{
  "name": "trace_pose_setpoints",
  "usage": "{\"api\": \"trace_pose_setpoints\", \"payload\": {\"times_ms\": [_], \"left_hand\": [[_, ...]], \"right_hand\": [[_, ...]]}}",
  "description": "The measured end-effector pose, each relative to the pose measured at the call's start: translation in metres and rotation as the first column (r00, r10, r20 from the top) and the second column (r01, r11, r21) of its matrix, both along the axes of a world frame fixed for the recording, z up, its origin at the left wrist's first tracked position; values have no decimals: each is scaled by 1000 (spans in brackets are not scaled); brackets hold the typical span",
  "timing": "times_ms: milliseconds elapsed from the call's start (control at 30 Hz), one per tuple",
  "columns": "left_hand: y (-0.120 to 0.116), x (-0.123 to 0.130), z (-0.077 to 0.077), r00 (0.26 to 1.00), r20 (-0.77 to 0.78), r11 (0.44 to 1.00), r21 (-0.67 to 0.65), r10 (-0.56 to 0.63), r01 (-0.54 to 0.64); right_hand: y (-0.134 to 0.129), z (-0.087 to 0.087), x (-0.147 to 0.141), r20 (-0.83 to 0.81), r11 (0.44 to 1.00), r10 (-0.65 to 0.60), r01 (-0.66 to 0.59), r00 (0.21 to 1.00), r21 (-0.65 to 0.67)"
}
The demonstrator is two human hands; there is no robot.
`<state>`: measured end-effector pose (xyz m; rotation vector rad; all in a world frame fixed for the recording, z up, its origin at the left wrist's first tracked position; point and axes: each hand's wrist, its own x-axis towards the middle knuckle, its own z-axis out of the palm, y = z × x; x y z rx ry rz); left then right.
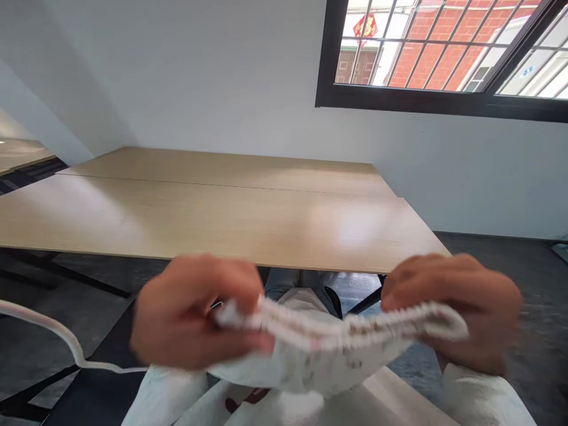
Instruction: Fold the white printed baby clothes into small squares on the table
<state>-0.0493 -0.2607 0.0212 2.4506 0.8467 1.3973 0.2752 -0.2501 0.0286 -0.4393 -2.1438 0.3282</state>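
White garment point(328, 349) with a ribbed elastic edge hangs stretched between both hands, its long axis running left to right, sagging slightly in the middle. Left hand point(195, 313) is closed around one end, right hand point(452, 307) pinches the other; both are blurred, so the fingers are hard to make out. Beyond them stands a bare wooden table point(231, 219). A white cable point(66, 340) trails off left, cut by the frame.

Motion blurs your left hand point(195, 313) and right hand point(452, 307); the white garment point(328, 349) between them runs off the bottom edge, its print unreadable.
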Motion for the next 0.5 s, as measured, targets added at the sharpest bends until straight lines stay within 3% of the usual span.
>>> {"api": "trace_pose_setpoints", "payload": {"times_ms": [67, 167, 233, 300, 333, 400, 433, 500], "left_hand": [[51, 8, 5, 992, 111, 998, -39, 54, -50], [162, 19, 8, 989, 98, 989, -110, 112, -101], [240, 28, -6, 985, 13, 967, -191, 174, -169], [298, 40, -32, 949, -136, 917, -248, 285, -311], [315, 48, -48, 906, -262, 878, -264, 333, -399], [320, 67, -82, 778, -523, 817, -238, 348, -525], [309, 79, -98, 729, -624, 818, -240, 283, -523], [268, 102, -129, 699, -710, 866, -294, 86, -405]], "right_hand": [[39, 9, 2, -17, 992, -127, 127, 992, 1], [139, 8, 6, -10, 950, -303, 301, 953, -81], [219, -15, 11, 55, 899, -404, 407, 913, -161], [287, -56, 18, 157, 804, -534, 556, 831, -210], [311, -81, 22, 209, 742, -596, 631, 775, -225], [339, -129, 26, 308, 655, -665, 730, 680, -197], [344, -150, 27, 340, 643, -673, 747, 657, -171], [343, -180, 27, 381, 659, -660, 743, 648, -122]]}}
